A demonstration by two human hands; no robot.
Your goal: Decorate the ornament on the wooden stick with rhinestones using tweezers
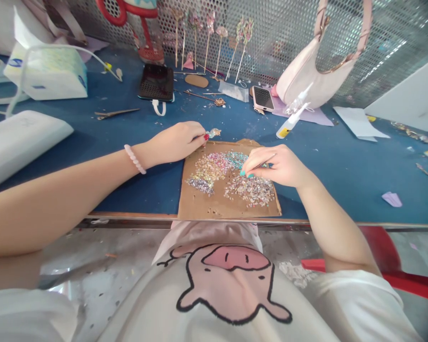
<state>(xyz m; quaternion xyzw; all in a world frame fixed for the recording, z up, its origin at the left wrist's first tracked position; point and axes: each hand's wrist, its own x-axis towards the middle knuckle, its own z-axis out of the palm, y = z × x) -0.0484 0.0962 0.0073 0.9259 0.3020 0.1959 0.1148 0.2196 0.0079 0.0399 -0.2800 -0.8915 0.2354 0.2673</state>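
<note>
My left hand (180, 140) rests at the cardboard's upper left corner, its fingers closed on a small ornament (214, 133) covered in glittering stones. Part of that ornament is hidden by the fingertips. In my right hand (276, 164) is a thin metallic tool that looks like tweezers (266, 161), gripped between thumb and fingers with the tip pointing down. The hand hovers over the right half of the cardboard sheet (217, 204). Loose rhinestones (249, 190) lie on the sheet in patches of pink, yellow, teal, purple and clear. What the tool's tip touches is hidden.
Beyond the cardboard lie a glue bottle (290, 122), a phone (263, 99), a black device (157, 81) and scissors (116, 113). Several decorated sticks (219, 50) stand against the mesh panel. A pink handbag (312, 78) sits back right, a tissue pack (50, 71) back left.
</note>
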